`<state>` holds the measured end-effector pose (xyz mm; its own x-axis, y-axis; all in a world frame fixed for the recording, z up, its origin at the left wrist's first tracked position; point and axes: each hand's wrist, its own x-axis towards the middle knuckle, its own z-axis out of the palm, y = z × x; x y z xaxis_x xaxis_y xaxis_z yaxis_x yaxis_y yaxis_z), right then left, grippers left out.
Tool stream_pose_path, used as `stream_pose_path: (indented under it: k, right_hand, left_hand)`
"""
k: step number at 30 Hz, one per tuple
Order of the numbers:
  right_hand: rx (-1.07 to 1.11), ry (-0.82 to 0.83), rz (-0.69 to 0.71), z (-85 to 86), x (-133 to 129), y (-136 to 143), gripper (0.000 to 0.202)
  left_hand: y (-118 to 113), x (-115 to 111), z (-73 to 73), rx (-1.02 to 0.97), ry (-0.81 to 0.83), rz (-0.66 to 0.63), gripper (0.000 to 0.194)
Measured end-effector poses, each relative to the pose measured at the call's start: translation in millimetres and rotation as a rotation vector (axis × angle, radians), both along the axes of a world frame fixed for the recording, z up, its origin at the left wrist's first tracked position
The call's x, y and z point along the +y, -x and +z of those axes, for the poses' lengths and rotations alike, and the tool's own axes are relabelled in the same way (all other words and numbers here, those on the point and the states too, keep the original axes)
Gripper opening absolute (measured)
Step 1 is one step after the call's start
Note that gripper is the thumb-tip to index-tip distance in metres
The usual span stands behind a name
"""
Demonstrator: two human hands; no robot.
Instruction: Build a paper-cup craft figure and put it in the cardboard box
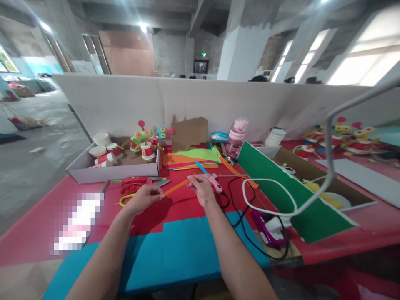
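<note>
An orange paper strip (176, 186) stretches between my two hands above the red table cover. My left hand (145, 198) pinches its left end, and my right hand (201, 187) grips the other end with thumb and fingers. Just behind the right hand lies a pink glue gun (215, 182) with a small orange light on it. Red-handled scissors (134, 185) rest beyond my left hand, blades pointing right. A yellow ring-shaped handle (125, 201) shows beside the left wrist. Several coloured paper sheets (204, 154) lie farther back.
At the back left, a box (118, 173) holds paper cups and cup figures. A green-sided box (281, 196) stands at right, near a purple power strip (268, 231) with black and white cables. Blue sheets (184, 254) cover the front edge. A white partition (187, 98) closes the back.
</note>
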<state>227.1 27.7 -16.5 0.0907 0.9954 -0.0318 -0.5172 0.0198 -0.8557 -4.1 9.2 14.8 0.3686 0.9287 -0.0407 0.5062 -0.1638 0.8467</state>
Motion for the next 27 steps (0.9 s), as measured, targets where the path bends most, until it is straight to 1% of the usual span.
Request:
stream_pose_path:
  k: [4, 8, 11, 13, 15, 16, 18, 21, 24, 27]
  right_hand:
    - [-0.014, -0.018, 0.008, -4.5, 2.4, -0.6, 0.023]
    - [0.027, -0.029, -0.04, -4.9, 6.2, -4.1, 0.03]
    - [0.106, -0.05, -0.067, -1.1, 4.9, -1.8, 0.044]
    - [0.08, -0.059, -0.003, 0.7, -0.4, 8.0, 0.049]
    - [-0.035, -0.066, 0.126, 0.6, -8.8, 23.9, 0.043]
    - [-0.111, -0.088, 0.189, -0.1, -13.5, 32.7, 0.04]
    - [-0.191, -0.132, 0.227, -2.0, -22.1, 48.3, 0.034]
    - [-0.255, -0.163, 0.203, -4.2, -28.8, 59.0, 0.023]
    - [-0.28, -0.136, 0.167, -5.0, -27.7, 55.9, 0.022]
    - [-0.246, -0.108, 0.14, -5.8, -23.0, 48.4, 0.025]
  left_hand:
    - [0.0, 0.4, -0.3, -0.009, 0.01, 0.001, 0.032]
    - [-0.5, -0.8, 1.4, -0.045, 0.037, -0.012, 0.031]
    - [-2.6, -2.4, 3.1, -0.152, 0.055, 0.075, 0.031]
    - [-5.7, -3.6, 3.4, -0.292, 0.078, 0.153, 0.031]
    - [-10.0, -4.8, 3.0, -0.408, 0.103, 0.197, 0.029]
    - [-12.4, -5.3, 2.6, -0.434, 0.114, 0.201, 0.029]
    - [-16.8, -6.3, 1.5, -0.45, 0.121, 0.194, 0.027]
    - [-20.5, -7.2, -0.1, -0.449, 0.124, 0.153, 0.025]
    - [-20.9, -7.2, -1.0, -0.401, 0.118, 0.128, 0.026]
    - [-20.3, -7.3, -0.2, -0.344, 0.119, 0.122, 0.027]
